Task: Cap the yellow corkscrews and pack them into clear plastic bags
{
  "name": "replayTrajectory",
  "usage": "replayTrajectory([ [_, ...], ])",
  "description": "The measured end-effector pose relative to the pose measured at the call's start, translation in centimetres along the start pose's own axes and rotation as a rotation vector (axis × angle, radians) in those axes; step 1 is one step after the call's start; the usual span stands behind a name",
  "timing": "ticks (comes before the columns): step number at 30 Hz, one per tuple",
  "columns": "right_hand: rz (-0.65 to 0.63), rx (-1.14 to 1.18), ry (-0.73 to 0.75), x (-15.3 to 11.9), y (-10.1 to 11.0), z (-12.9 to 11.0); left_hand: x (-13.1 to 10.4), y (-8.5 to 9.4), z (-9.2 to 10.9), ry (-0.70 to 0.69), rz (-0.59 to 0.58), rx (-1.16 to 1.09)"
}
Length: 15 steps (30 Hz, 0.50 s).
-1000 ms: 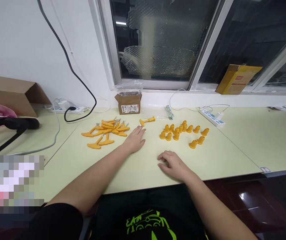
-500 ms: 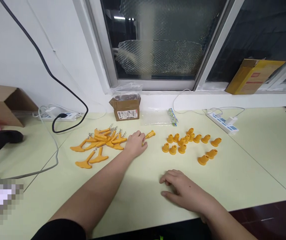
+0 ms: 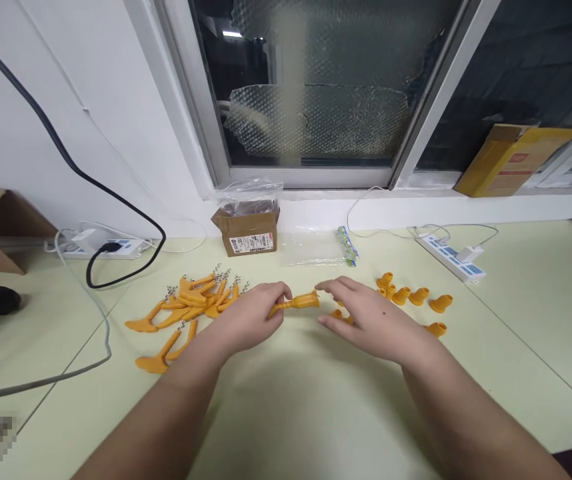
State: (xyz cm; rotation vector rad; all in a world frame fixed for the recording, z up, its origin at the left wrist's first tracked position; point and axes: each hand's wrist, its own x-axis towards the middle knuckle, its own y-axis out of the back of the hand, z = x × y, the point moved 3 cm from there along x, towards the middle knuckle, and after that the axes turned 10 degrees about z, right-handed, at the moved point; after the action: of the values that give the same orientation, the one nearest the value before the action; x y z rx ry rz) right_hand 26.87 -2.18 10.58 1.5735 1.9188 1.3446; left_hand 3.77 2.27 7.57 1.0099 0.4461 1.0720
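Just left of the frame's centre, the left hand (image 3: 256, 312) is closed around the handle end of a yellow corkscrew tool (image 3: 306, 301), thumb and fingers pinching it while the flared cap end sticks out of the grip toward the right. The tool lies nearly level across the middle of the frame, its wide end pointing into the space between the two hands. The right hand (image 3: 369, 313), right of centre, has nothing in its grasp; its fingers are spread from the thumb and curve toward that cap end, the fingertips just beside it (whether they touch it, I cannot tell).

Left of the left hand, in the frame's left-centre, a pile of yellow T-shaped handles (image 3: 193, 303) with metal spirals rests on the desk (image 3: 291, 413), partly hidden by the left hand and forearm. Yellow cone-like caps (image 3: 419, 297) stand around and behind the right hand, some partly covered by it. Above the tool in the frame sit a small cardboard box (image 3: 251, 233) and a clear plastic bag (image 3: 316, 249).
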Motion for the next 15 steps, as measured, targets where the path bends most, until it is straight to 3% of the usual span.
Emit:
replayTrajectory([
  [2, 0.031, 0.078, -0.035, 0.9, 0.2, -0.2, -0.7, 1.6, 1.3, -0.109, 0.04, -0.083],
  [4, -0.023, 0.204, -0.087, 1.5, -0.3, -0.2, -1.2, 2.6, 2.0, -0.184, 0.1, -0.145],
  [9, -0.195, 0.623, -0.311, 2.1, -1.9, 0.7, -0.9, 2.8, 1.4, -0.236, 0.298, -0.298],
  [12, -0.186, 0.669, -0.301, 2.3, -1.6, 1.4, -0.4, 2.2, 0.2, -0.071, 0.289, -0.528],
  [15, 0.012, 0.443, -0.014, 2.5, -0.3, 1.3, 0.2, 1.3, -0.7, 0.314, 0.073, -0.983],
])
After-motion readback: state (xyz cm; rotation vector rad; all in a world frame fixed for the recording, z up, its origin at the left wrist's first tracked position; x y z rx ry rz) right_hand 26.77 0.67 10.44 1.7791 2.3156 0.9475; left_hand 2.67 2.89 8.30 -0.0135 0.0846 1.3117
